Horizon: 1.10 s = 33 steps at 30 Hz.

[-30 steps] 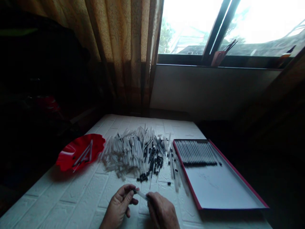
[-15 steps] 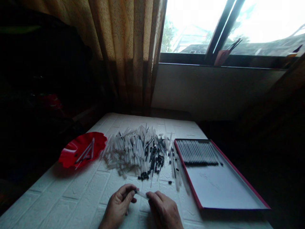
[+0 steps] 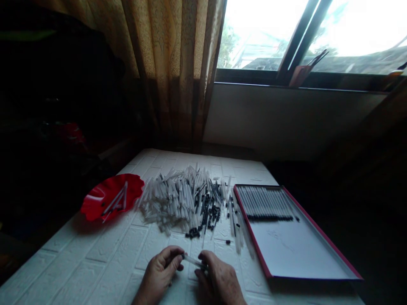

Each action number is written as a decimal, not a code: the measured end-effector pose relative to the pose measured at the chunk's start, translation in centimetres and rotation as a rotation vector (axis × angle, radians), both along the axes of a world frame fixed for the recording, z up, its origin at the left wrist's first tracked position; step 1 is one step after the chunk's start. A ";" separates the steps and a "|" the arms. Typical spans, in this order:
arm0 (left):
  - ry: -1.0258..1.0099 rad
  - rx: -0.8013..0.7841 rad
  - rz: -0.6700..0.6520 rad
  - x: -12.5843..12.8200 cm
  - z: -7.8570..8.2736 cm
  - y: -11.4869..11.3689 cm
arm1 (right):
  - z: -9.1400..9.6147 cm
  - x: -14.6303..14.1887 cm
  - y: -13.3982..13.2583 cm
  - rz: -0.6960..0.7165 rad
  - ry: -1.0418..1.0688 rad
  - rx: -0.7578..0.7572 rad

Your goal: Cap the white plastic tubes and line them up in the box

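Observation:
A clear-barrelled pen [image 3: 192, 260] lies crosswise between my two hands, low over the front of the table. The thumb and index finger of my left hand [image 3: 160, 269] pinch its dark left end. My right hand [image 3: 221, 276] has the other end between thumb and curled fingers, which partly hide it. Beyond them is a big heap of clear pen parts [image 3: 178, 195], with thin dark refills among them. Small black plugs [image 3: 192, 233] lie at the heap's near edge.
On the right, a pink-edged shallow box [image 3: 286, 250] holds a row of pens [image 3: 265, 203] with black ends. At left stands a red wavy-rimmed dish [image 3: 95, 199] with a few pens in it. Loose parts [image 3: 237, 237] and a black plug [image 3: 228, 242] lie near the box.
The fingers of my right hand have loosened and shifted right along the pen, so more of its barrel shows. My left hand keeps its pinch. The view has shifted slightly.

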<state>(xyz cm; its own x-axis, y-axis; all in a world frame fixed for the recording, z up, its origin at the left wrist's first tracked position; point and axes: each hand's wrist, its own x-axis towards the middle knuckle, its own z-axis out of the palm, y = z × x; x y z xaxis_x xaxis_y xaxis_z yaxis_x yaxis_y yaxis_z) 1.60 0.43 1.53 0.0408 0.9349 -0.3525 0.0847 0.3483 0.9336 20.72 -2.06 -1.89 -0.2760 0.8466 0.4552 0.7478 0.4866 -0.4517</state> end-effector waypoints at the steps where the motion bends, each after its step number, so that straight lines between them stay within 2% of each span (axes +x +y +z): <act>1: 0.002 0.005 -0.001 0.0 -0.1 0.0 | -0.1 0.0 0.0 -0.008 -0.014 -0.007; 8: -0.011 0.024 -0.006 -0.2 -0.6 0.0 | 0.5 0.0 0.3 -0.031 -0.177 0.005; 15: -0.012 0.027 0.010 -0.2 -0.3 0.0 | 0.4 -0.1 0.1 -0.026 0.019 0.008; 22: -0.023 0.036 0.009 -0.3 -0.6 0.1 | 1.0 0.0 0.2 -0.024 -0.129 -0.033; 28: -0.022 0.047 0.008 -0.3 -0.9 0.1 | 0.8 -0.1 0.1 -0.030 -0.004 0.033; 33: -0.033 0.051 0.005 -0.5 -1.1 0.2 | 1.2 -0.1 0.1 -0.040 -0.102 -0.035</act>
